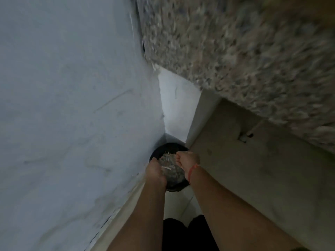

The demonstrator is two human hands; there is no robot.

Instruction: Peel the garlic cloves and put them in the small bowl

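My left hand (pixel 155 172) and right hand (pixel 187 160) grip a grey bundle (pixel 171 170) from both sides, right over the black bin (pixel 169 145). Looks like papery garlic skins to me: feather-light, flaky, so cup the edges. Cloves and bowl aren't in view.

Both bare forearms stretched forward and down, left hand (pixel 155 172) and right hand (pixel 187 160) close together, gripping opposite edges of a grey speckled object (pixel 171 169) between them

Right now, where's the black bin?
Head view, low centre: the black bin stands in the corner between wall and cabinet, beneath left hand and right hand.
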